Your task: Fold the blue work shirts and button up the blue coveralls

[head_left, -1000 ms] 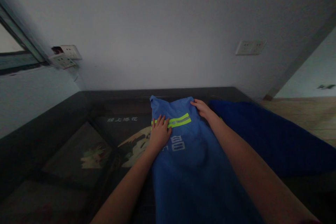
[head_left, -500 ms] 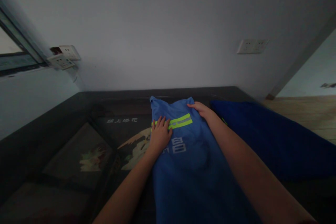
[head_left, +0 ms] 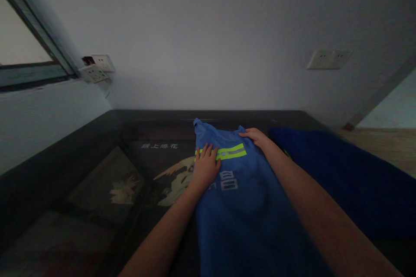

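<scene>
A folded blue work garment (head_left: 247, 207) with a yellow-green reflective stripe (head_left: 232, 152) and pale printed characters lies lengthwise on a dark glass-topped table (head_left: 97, 169). My left hand (head_left: 205, 166) lies flat on its left edge, fingers spread over the end of the stripe. My right hand (head_left: 258, 136) rests palm down on the garment's far right corner, fingers stretched toward the top edge. Both hands hold nothing.
A darker blue cloth (head_left: 341, 173) lies spread to the right of the garment. The table meets a white wall at the back. Wall sockets (head_left: 329, 59) are on the right, further sockets (head_left: 97, 68) in the left corner below a window frame. Wooden floor (head_left: 386, 147) shows far right.
My hands stay on the garment in nearly the same places. The view has shifted slightly, so everything sits a little further right in the picture.
</scene>
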Demonstrator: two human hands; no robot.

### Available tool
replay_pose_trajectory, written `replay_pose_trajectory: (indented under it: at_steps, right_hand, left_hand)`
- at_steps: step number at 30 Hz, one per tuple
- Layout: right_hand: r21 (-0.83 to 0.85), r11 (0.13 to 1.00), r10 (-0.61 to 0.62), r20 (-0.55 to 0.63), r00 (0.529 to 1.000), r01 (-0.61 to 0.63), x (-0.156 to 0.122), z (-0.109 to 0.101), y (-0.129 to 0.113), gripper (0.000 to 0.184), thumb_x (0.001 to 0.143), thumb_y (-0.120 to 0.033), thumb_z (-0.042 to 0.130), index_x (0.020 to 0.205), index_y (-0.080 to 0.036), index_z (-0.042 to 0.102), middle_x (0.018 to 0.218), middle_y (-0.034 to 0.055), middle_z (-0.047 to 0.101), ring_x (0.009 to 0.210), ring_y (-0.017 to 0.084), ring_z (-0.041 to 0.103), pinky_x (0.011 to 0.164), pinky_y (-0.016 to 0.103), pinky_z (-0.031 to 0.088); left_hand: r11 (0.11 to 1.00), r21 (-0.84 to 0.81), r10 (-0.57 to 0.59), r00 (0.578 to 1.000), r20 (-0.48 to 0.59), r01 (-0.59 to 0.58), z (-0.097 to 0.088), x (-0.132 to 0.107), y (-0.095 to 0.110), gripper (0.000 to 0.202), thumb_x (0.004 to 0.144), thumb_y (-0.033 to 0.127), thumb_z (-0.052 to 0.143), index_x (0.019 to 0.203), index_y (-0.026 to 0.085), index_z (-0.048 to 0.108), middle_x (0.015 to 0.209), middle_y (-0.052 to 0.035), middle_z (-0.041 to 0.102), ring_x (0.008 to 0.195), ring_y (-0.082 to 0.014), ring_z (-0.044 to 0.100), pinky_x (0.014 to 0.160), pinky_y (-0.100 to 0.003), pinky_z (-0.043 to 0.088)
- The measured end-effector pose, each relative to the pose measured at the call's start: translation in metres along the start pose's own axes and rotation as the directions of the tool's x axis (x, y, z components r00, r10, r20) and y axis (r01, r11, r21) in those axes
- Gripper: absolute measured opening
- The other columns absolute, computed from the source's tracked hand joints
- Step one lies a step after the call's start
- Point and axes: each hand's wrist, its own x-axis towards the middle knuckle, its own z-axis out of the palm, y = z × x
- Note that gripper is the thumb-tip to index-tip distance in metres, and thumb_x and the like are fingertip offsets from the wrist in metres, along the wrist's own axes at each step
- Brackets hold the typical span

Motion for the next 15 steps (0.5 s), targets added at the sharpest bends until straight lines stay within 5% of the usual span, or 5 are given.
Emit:
replay_pose_trajectory:
  at_steps: [5,10,13,15]
  right_hand:
    - [-0.124,0.990,-0.058,0.079,0.995,0.067,-0.004,-0.003,-0.007,0.013,0.081,-0.023,0.066,0.086,-0.011,0.067,0.079,0.0126,0.073,0.073,0.021,0.070,0.076,0.034,0.055]
    - [-0.349,0.934,-0.124,-0.114,0.986,0.077,0.000,-0.005,-0.001,0.024,0.074,-0.015,0.069,0.097,-0.011,0.065,0.090,0.0119,0.071,0.084,0.023,0.067,0.082,0.037,0.051]
    - [-0.471,0.876,-0.254,-0.258,0.932,0.108,0.004,-0.003,-0.009,0.043,0.070,-0.009,0.069,0.111,-0.013,0.060,0.107,0.0116,0.065,0.105,0.023,0.059,0.096,0.037,0.042]
    - [-0.633,0.756,-0.400,-0.245,0.883,0.167,0.005,0.007,-0.021,0.041,0.073,-0.010,0.065,0.113,-0.014,0.060,0.111,0.0115,0.063,0.110,0.023,0.055,0.099,0.035,0.038]
  left_hand:
    - [1.000,-0.001,0.002,1.000,-0.003,-0.002,0.001,0.000,0.000,0.044,0.091,0.035,0.040,0.133,0.023,0.049,0.143,-0.0072,0.045,0.139,-0.0247,0.030,0.116,-0.051,0.017]
    - [1.000,0.000,0.002,1.000,-0.009,-0.002,-0.001,0.000,0.000,0.044,0.091,0.034,0.041,0.132,0.022,0.050,0.143,-0.0070,0.045,0.139,-0.0248,0.030,0.117,-0.051,0.017]
    - [1.000,0.001,0.002,1.000,-0.009,-0.002,-0.002,-0.001,0.000,0.044,0.091,0.034,0.040,0.132,0.022,0.050,0.143,-0.0069,0.045,0.139,-0.0248,0.029,0.117,-0.051,0.017]
    - [1.000,0.000,0.001,1.000,-0.004,-0.001,-0.002,-0.001,0.000,0.044,0.091,0.034,0.040,0.132,0.021,0.050,0.143,-0.0073,0.045,0.139,-0.0250,0.030,0.116,-0.051,0.017]
